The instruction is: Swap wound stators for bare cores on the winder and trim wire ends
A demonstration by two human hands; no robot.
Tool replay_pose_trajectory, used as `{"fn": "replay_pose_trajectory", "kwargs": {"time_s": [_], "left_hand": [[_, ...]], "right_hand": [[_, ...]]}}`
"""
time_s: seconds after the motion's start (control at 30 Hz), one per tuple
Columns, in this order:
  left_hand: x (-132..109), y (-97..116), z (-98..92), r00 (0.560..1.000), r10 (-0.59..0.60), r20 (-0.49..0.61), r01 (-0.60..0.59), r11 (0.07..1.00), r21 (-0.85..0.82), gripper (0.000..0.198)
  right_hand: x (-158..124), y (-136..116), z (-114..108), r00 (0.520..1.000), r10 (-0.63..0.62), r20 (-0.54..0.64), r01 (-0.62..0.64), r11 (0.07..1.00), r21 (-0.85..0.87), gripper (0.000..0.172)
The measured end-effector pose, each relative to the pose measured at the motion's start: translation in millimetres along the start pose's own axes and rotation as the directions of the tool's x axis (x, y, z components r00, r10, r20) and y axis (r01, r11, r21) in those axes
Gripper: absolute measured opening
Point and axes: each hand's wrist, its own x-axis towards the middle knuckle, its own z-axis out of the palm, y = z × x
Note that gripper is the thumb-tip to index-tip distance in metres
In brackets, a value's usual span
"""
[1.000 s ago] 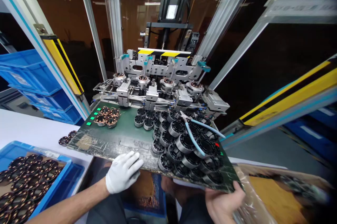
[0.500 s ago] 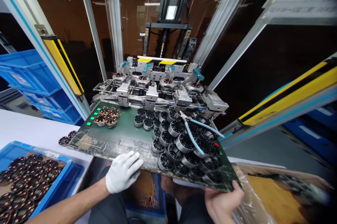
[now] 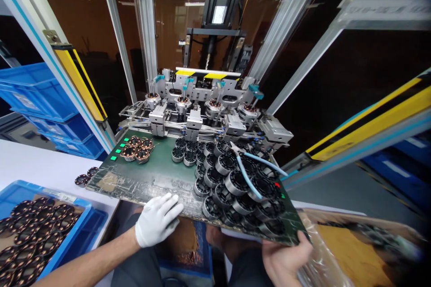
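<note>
My left hand (image 3: 159,219), in a white glove, rests with fingers stretched out on the front edge of the green worktop (image 3: 158,179). My right hand (image 3: 286,255) is bare and grips the worktop's front right corner, thumb on top and fingers underneath, partly hidden. Between the hands and behind them, stacked black and silver stator cores (image 3: 237,181) cover the right side. Pliers (image 3: 247,174) with light blue handles lie on top of the stack. Several copper-wound stators (image 3: 136,148) sit at the back left of the worktop.
Behind the worktop stands a winding machine (image 3: 202,107) with copper-wound stators in its holders. A blue bin (image 3: 85,222) of wound stators is on the left, a plastic-lined box (image 3: 350,251) on the right. Yellow guards (image 3: 81,82) flank the machine opening.
The yellow-and-black striped bar on the machine has shifted slightly upward, showing more of the metal plate beneath it. Both hands stay where they were.
</note>
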Motion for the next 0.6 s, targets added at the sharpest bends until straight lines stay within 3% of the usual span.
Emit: {"fn": "replay_pose_trajectory", "kwargs": {"time_s": [0.6], "left_hand": [[-5.1, -4.5, 4.4, 0.999, 0.039, 0.001, -0.039, 0.999, 0.019, 0.035]], "right_hand": [[-0.4, -0.3, -0.8, 1.0, -0.007, 0.016, 0.006, 1.0, 0.028, 0.034]]}}
